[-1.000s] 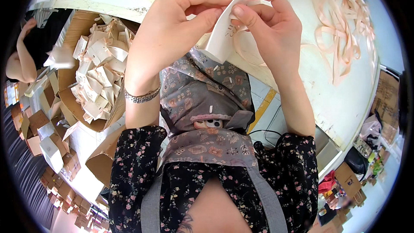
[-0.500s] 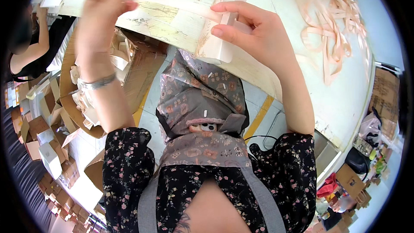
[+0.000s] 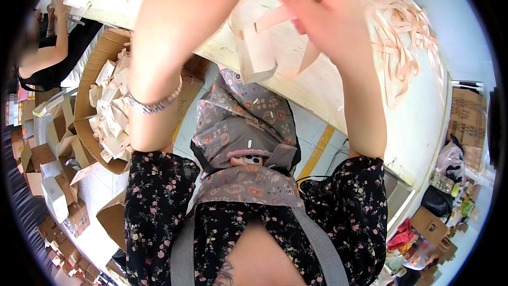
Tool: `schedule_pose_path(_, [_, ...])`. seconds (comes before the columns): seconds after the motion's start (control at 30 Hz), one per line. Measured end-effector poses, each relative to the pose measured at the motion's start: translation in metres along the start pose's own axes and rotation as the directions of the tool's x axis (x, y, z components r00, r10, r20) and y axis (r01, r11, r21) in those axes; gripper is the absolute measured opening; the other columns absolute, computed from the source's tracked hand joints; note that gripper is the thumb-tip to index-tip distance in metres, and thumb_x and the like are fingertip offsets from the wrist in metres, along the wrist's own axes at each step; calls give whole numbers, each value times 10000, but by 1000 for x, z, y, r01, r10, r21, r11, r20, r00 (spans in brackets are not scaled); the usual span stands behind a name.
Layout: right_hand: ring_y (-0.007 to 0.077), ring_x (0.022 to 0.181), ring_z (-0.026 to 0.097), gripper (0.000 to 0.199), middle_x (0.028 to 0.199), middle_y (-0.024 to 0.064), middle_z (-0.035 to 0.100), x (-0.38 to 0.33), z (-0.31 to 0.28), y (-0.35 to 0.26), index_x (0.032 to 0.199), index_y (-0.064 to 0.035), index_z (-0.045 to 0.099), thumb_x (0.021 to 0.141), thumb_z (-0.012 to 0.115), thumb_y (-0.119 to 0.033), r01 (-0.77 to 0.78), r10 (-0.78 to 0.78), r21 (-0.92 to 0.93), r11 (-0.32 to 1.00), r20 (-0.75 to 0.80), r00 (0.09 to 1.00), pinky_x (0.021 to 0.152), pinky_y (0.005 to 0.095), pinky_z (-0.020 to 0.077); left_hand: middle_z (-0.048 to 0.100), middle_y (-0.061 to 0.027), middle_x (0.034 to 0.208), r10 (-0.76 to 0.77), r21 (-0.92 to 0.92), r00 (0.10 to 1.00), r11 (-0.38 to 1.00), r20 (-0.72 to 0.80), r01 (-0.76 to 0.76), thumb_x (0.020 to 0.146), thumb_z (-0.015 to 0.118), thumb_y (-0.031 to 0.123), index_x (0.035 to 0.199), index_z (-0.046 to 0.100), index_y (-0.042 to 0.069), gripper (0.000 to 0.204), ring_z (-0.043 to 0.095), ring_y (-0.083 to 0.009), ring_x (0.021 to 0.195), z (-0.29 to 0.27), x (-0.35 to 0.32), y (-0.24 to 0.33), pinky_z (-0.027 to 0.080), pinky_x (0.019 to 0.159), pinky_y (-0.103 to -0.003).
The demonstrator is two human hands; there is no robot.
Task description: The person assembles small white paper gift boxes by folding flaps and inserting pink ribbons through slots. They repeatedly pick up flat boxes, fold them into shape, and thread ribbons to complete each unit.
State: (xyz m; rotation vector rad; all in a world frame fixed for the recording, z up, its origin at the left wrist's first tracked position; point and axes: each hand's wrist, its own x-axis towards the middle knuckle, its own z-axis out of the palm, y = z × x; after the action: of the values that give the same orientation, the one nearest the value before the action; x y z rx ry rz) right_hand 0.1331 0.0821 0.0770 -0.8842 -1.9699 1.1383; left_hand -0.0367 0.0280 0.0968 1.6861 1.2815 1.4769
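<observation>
- Fingers of the right hand [image 3: 323, 16] pinch a pale peach ribbon [image 3: 275, 18] just above a small folded paper bag [image 3: 256, 55], which hangs in the air over the near edge of the surface [image 3: 338, 100].
- Half a second ago the bag lay lower, held flat by the right hand alone while the left reached far out to the left; now both hands are raised close to the camera and meet over the bag.
- Left hand [image 3: 201, 0] is back beside the ribbon; its fingers run out of the top of the frame, so I cannot tell what they hold or how wide they are.
- Judging by this, the ribbon is being worked into the top of the bag as a handle, since loose ends trail below it.
- Right of the bag, a heap of loose ribbons [image 3: 405, 37] lies on the surface.
- Left of the bag and lower, a cardboard box [image 3: 90, 95] holds a pile of similar folded bags [image 3: 111, 111].
- Further left, another person's arm [image 3: 61, 37] reaches up.
</observation>
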Motion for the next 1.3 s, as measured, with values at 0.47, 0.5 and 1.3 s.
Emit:
schedule_pose_path(0.47, [51, 500, 521, 221, 640, 27, 610, 3, 5, -23, 883, 14, 647, 833, 577, -190, 80, -57, 141, 987, -161, 985, 437, 207, 382, 563, -104, 759, 263, 582, 953, 803, -150, -130, 843, 622, 123, 988, 606, -1, 191, 556, -284, 633, 52, -37, -56, 460, 574, -356])
schedule_pose_path(0.5, [54, 495, 514, 223, 645, 29, 608, 7, 3, -22, 887, 15, 643, 834, 572, -190, -45, 74, 239, 970, -113, 991, 432, 210, 375, 560, -86, 715, 235, 478, 960, 868, -153, -137, 871, 599, 147, 990, 618, 4, 187, 550, -265, 605, 52, -37, -64, 455, 564, -341])
schedule_pose_path(1.3, [84, 713, 560, 125, 826, 20, 622, -13, -39, 16, 810, 10, 653, 852, 618, -103, 300, -280, -20, 954, 305, 910, 620, 222, 437, 681, -74, 896, -182, -570, 921, 739, 344, 359, 893, 550, 71, 1081, 646, -31, 234, 650, -157, 816, 27, -6, -86, 532, 725, -275])
